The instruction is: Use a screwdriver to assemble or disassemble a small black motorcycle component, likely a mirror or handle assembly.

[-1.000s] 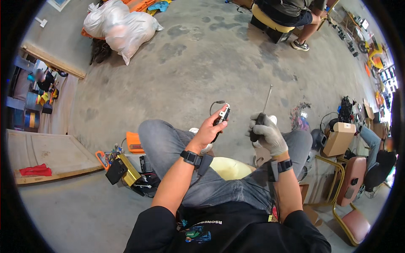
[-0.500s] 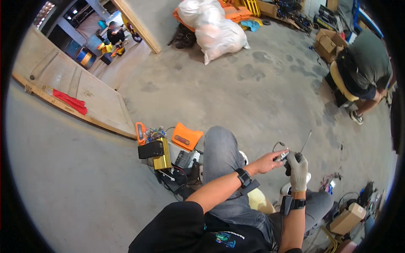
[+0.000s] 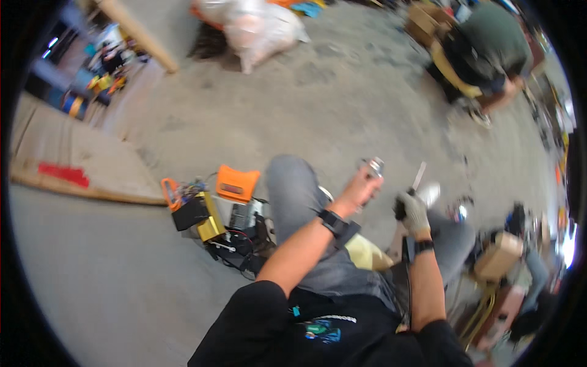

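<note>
My bare left hand (image 3: 359, 188) is closed around a small silvery metal part (image 3: 375, 166), raised in front of my knees. Its exact kind is blurred. In a pale knitted glove, my right hand (image 3: 414, 215) grips a screwdriver (image 3: 419, 176) by its dark handle, the shaft tilted up and away from me. A gap separates the two hands, and the screwdriver tip touches nothing. Beside my left knee lies a heap of parts: an orange plastic housing (image 3: 237, 183), a black box (image 3: 188, 214), a gold-coloured metal case (image 3: 211, 226) and loose wires.
A cardboard box (image 3: 499, 255) stands at the right among tangled parts. Ahead on the right a person (image 3: 494, 43) bends forward on a seat. White sacks (image 3: 263, 33) rest on the floor ahead. To the left is a wooden door (image 3: 79, 147) with a red cloth (image 3: 63, 174).
My hands have come apart: the left has lifted the metal part away from the screwdriver, and the right has lowered slightly. The whole view has swung to the right.
</note>
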Demonstrator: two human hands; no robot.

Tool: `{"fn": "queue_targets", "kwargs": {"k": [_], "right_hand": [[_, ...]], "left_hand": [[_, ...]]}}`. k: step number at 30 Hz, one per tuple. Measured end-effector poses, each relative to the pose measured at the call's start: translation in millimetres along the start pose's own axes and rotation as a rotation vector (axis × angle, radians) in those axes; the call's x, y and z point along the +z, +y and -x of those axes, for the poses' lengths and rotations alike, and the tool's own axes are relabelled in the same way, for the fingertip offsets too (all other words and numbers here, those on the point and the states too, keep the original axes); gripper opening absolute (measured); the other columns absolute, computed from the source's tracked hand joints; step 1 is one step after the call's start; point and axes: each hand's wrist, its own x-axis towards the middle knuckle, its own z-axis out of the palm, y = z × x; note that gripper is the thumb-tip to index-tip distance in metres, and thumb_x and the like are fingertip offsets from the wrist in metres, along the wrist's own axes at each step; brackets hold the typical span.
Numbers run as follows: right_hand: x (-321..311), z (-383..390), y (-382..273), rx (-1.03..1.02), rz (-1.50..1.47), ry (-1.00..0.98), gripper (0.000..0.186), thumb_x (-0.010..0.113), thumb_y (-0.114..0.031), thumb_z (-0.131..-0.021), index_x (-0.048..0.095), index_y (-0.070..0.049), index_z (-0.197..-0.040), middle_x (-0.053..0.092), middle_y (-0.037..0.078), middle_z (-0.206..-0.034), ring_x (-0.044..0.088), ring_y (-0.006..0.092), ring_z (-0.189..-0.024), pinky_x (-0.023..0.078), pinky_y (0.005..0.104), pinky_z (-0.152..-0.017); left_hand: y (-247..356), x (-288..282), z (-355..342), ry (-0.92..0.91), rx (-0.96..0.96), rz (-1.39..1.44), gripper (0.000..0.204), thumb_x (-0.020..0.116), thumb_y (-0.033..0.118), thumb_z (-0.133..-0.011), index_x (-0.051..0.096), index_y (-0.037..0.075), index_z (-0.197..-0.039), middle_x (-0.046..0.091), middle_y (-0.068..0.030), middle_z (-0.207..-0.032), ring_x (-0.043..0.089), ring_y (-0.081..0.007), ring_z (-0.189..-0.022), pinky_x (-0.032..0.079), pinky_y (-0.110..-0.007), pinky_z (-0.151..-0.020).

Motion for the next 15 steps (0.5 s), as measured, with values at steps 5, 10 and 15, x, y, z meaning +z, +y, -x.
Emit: {"fn": "queue_targets", "kwargs": {"k": [5,10,15], "right_hand": [[-31,-46,58,0.104,-0.087,0.175,0.008,0.061,-0.011,-0.082,0.055,-0.007,-0.079,0.051,0.002,-0.06,0.051,0.0156,-0.048,0.044,0.0311,-0.045],[-85,-79,152,0.393,-0.053,0.43,0.011,0.064,-0.009,-0.076,0.055,-0.006,-0.071,0.055,0.006,-0.059,0.053,0.0199,-0.043,0.04,0.0347,-0.04],[-68,-112,166,0.579,-0.123,0.339,0.011,0.064,-0.011,-0.074,0.056,-0.006,-0.069,0.055,0.006,-0.059,0.054,0.0215,-0.045,0.042,0.0361,-0.042]], "left_hand": [[27,-3,7,0.058,-0.123,0.211,0.036,0.058,0.02,-0.099,0.048,0.007,-0.131,0.065,-0.0087,-0.1,0.065,-0.0179,-0.091,0.056,-0.031,-0.072],[14,-4,7,0.127,-0.303,0.26,0.033,0.053,0.018,-0.101,0.048,0.003,-0.13,0.065,-0.0156,-0.108,0.067,-0.0261,-0.1,0.058,-0.038,-0.082],[18,-8,13,0.201,-0.49,0.217,0.034,0.048,0.021,-0.103,0.047,0.004,-0.133,0.063,-0.0159,-0.115,0.067,-0.0299,-0.104,0.059,-0.041,-0.083]]}}
